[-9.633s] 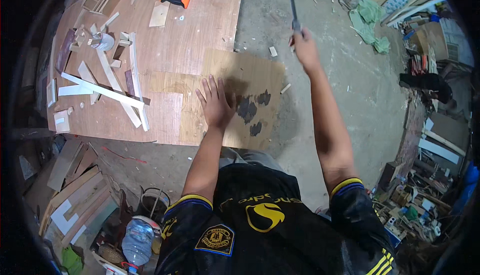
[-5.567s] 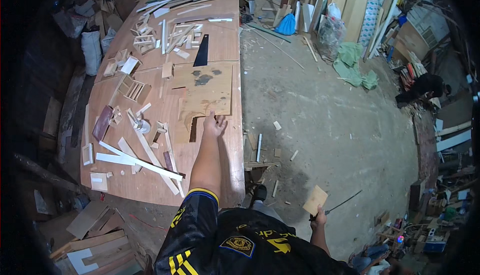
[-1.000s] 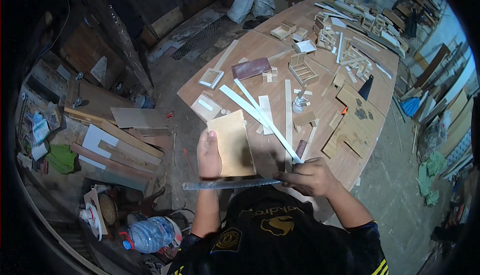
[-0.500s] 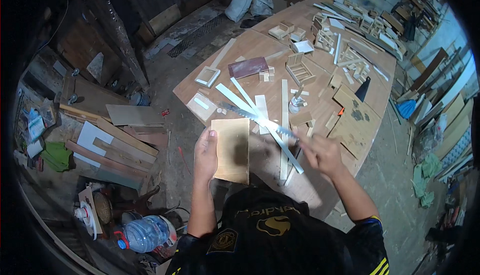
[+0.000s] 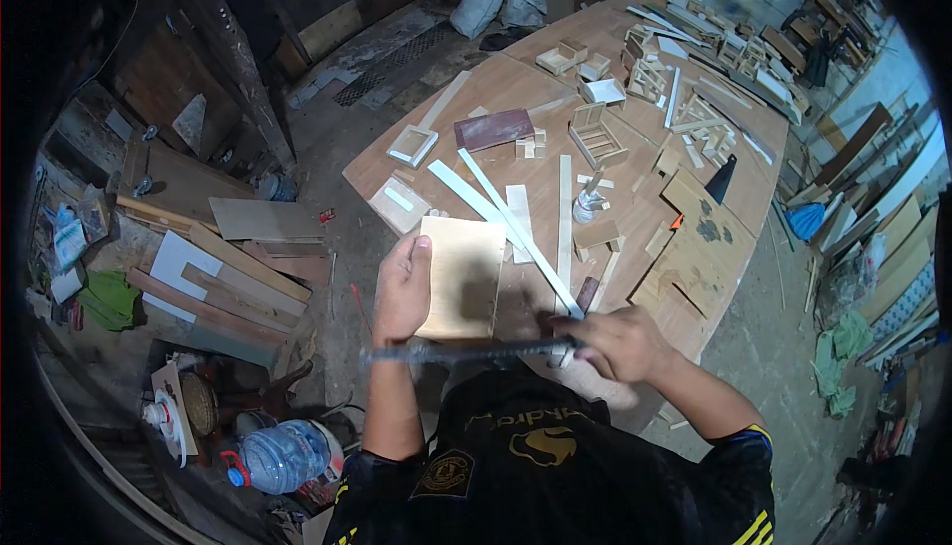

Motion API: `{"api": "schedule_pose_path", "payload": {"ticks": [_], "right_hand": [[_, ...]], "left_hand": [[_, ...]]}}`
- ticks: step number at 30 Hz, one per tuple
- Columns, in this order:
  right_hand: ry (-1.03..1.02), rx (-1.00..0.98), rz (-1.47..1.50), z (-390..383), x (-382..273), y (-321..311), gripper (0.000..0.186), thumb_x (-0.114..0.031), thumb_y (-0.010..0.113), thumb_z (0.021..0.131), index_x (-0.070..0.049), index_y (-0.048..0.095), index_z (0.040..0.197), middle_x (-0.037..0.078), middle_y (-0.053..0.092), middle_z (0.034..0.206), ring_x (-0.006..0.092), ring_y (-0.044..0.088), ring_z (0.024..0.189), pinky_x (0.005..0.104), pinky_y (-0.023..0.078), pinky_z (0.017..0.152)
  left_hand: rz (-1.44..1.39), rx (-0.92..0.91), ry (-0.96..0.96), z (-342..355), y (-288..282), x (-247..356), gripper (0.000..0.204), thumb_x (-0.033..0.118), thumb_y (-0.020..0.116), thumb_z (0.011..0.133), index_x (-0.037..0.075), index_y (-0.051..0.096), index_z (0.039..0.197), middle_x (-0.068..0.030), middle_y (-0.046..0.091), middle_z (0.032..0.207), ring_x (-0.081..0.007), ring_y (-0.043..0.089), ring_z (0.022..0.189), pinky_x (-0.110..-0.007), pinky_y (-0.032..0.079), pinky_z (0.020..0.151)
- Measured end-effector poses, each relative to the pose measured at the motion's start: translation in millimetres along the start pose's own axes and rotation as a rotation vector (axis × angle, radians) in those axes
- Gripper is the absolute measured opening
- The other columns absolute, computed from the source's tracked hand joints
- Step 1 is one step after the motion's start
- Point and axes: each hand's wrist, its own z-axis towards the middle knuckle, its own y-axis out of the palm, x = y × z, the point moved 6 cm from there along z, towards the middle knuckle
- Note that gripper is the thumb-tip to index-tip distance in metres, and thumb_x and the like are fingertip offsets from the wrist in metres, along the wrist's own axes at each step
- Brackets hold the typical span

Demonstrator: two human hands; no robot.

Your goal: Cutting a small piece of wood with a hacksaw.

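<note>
Reddish-brown wood surfaces the big table (image 5: pixel 516 79), crowded with small frames and offcuts. Smaller is the notched board (image 5: pixel 694 257), stained dark in patches, lying toward the table's right side. Next comes a clear blue water jug (image 5: pixel 286 456), on its side at lower left. Smaller again, the pale rectangular panel (image 5: pixel 464 277) is held up before the person's chest, the table's near edge behind it. Narrower, the blurred saw blade (image 5: pixel 476 351) runs sideways just below it; whether they touch, I cannot tell. Smallest are the hands, well apart: the left hand (image 5: pixel 401 287) clamps the panel's left edge, thumb on its face, fingers hidden behind; the right hand (image 5: pixel 627 347) curls closed around the saw's handle, mostly covering it.
</note>
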Motion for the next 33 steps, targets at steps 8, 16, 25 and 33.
{"api": "schedule_pose_path", "payload": {"ticks": [8, 16, 25, 33], "right_hand": [[0.085, 0.21, -0.092, 2, 21, -12, 0.021, -0.027, 0.063, 0.087, -0.008, 0.067, 0.094, 0.009, 0.064, 0.073, 0.0275, 0.06, 0.052, 0.0358, 0.047, 0.047], [0.138, 0.179, -0.14, 19, 29, -14, 0.023, -0.022, 0.069, 0.078, -0.01, 0.064, 0.097, 0.008, 0.061, 0.069, 0.0267, 0.063, 0.058, 0.0369, 0.048, 0.05], [0.051, 0.157, -0.109, 20, 10, -12, 0.018, -0.02, 0.067, 0.078, -0.01, 0.068, 0.092, 0.007, 0.058, 0.067, 0.0269, 0.061, 0.057, 0.0365, 0.05, 0.052], [0.114, 0.094, -0.235, 17, 5, -9, 0.019, -0.032, 0.061, 0.089, -0.014, 0.066, 0.086, 0.005, 0.06, 0.066, 0.023, 0.06, 0.053, 0.0337, 0.048, 0.047]], "left_hand": [[0.144, 0.006, 0.111, -4, 1, -1, 0.04, 0.028, 0.042, 0.105, -0.005, 0.06, 0.118, -0.0051, 0.066, 0.103, -0.0097, 0.057, 0.091, -0.026, 0.046, 0.083], [0.059, -0.025, 0.109, -10, 11, 7, 0.04, 0.03, 0.043, 0.104, -0.004, 0.062, 0.111, -0.0068, 0.064, 0.09, -0.0112, 0.055, 0.087, -0.029, 0.046, 0.081], [-0.041, -0.048, 0.052, -15, 14, 7, 0.04, 0.03, 0.042, 0.104, -0.005, 0.061, 0.113, -0.0065, 0.065, 0.093, -0.01, 0.057, 0.089, -0.027, 0.046, 0.081], [-0.094, -0.159, 0.085, -16, 20, 8, 0.037, 0.026, 0.044, 0.103, -0.005, 0.061, 0.114, -0.0065, 0.066, 0.095, -0.0089, 0.057, 0.087, -0.026, 0.046, 0.081]]}}
